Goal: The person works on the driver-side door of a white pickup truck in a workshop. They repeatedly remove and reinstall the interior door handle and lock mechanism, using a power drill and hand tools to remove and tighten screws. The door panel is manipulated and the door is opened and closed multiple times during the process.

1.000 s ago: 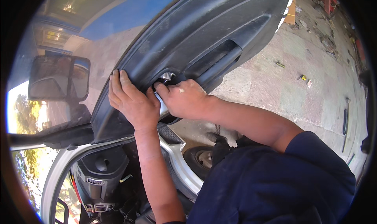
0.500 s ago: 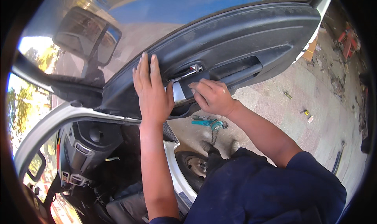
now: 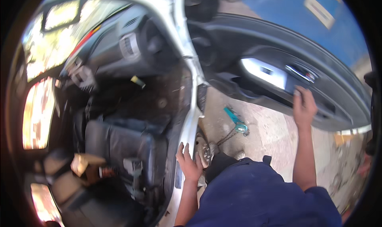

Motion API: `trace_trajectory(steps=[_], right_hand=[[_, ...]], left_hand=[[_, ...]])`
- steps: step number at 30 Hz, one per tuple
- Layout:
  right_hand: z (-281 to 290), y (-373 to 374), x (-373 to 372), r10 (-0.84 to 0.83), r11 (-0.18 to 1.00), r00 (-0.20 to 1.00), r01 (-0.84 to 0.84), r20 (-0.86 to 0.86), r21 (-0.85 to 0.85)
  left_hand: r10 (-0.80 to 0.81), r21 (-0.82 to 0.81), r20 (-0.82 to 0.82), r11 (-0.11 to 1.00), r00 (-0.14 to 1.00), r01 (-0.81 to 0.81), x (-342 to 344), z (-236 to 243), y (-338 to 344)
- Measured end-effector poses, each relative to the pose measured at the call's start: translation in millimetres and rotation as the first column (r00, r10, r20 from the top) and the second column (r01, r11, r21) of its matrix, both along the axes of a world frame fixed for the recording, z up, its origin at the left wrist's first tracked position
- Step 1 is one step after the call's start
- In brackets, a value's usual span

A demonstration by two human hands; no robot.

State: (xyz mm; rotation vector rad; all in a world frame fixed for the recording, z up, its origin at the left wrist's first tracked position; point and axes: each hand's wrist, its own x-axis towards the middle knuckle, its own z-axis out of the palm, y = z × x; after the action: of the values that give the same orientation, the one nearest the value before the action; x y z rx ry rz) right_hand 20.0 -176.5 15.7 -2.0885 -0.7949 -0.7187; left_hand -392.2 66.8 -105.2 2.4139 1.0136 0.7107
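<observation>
My right hand is raised to the black door panel, its slightly bent fingers at the armrest, below the inside door handle. Nothing shows in its grasp, though it is a little blurred. A silvery switch plate lies on the panel to the left of that hand. My left hand is beside the white door sill, fingers apart and holding nothing; whether it touches the sill I cannot tell.
Inside the car are a black seat, a dashboard and a yellowish item on the dark floor. A teal tool with a chain lies on the ground between sill and door. A wheel shows near my legs.
The view has swung left toward the car's interior. My left hand has come off the door panel and down to the sill. My right hand has moved from the switch plate to the armrest.
</observation>
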Motion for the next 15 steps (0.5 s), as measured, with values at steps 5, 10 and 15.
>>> trace_trajectory(steps=[5, 10, 15], right_hand=[[-32, 17, -20, -0.035, 0.999, 0.932, 0.032, -0.362, -0.013], [-29, 129, -78, 0.438, 0.816, 0.826, -0.531, -0.355, -0.229], [-26, 232, -145, 0.739, 0.433, 0.519, -0.855, -0.430, -0.287]], left_hand=[[0.436, 0.167, 0.109, 0.878, 0.893, -0.449, -88, 6, 37], [0.768, 0.167, 0.252, 0.565, 0.589, -0.808, -172, 20, 67], [0.930, 0.247, 0.163, 0.285, 0.330, -0.926, -250, 37, 69]])
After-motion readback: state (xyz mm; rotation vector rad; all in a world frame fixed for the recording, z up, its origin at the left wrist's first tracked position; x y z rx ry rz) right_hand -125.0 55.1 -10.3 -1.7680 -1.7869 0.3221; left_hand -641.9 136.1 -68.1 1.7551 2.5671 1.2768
